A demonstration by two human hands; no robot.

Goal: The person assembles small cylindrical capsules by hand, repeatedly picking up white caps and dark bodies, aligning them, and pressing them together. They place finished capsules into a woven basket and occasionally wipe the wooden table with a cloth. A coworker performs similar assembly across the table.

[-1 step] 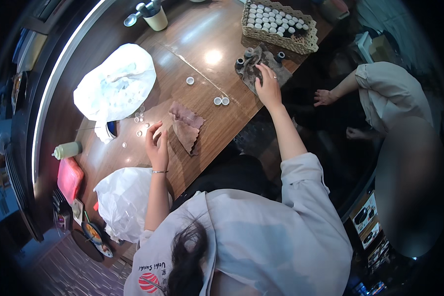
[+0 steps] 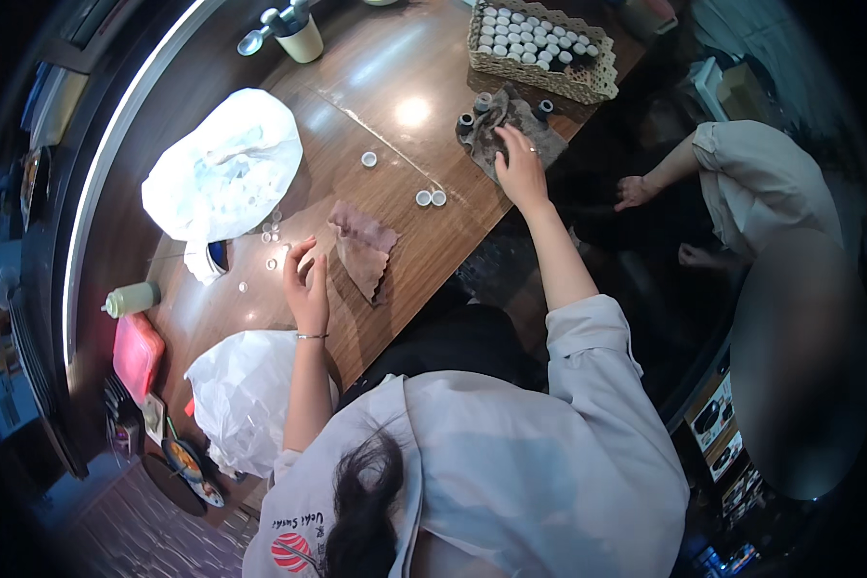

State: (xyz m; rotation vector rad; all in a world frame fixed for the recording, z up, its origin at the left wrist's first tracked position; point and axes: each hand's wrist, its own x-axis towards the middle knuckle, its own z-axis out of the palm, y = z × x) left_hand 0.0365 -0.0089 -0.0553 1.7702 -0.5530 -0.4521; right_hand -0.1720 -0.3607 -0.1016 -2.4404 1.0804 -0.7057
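My left hand point(image 2: 306, 284) is raised over the wooden table point(image 2: 405, 241), fingers apart and holding nothing, just left of a crumpled brown cloth point(image 2: 364, 252). Small white caps point(image 2: 272, 231) lie near its fingertips. My right hand point(image 2: 522, 169) reaches far forward and rests with spread fingers on a grey-brown cloth point(image 2: 491, 135) at the table's far edge. Three small dark bottles point(image 2: 465, 121) stand on that cloth around the hand. Two more white caps point(image 2: 430, 197) lie between the cloths.
A wicker basket point(image 2: 588, 87) of white-capped little bottles stands behind the grey cloth. White plastic bags lie at left point(image 2: 223, 173) and near me point(image 2: 246, 395). A cup with spoons point(image 2: 301, 39), a squeeze bottle point(image 2: 130, 299) and a pink box point(image 2: 137, 354) are there too. Another person point(image 2: 761, 193) sits on the right.
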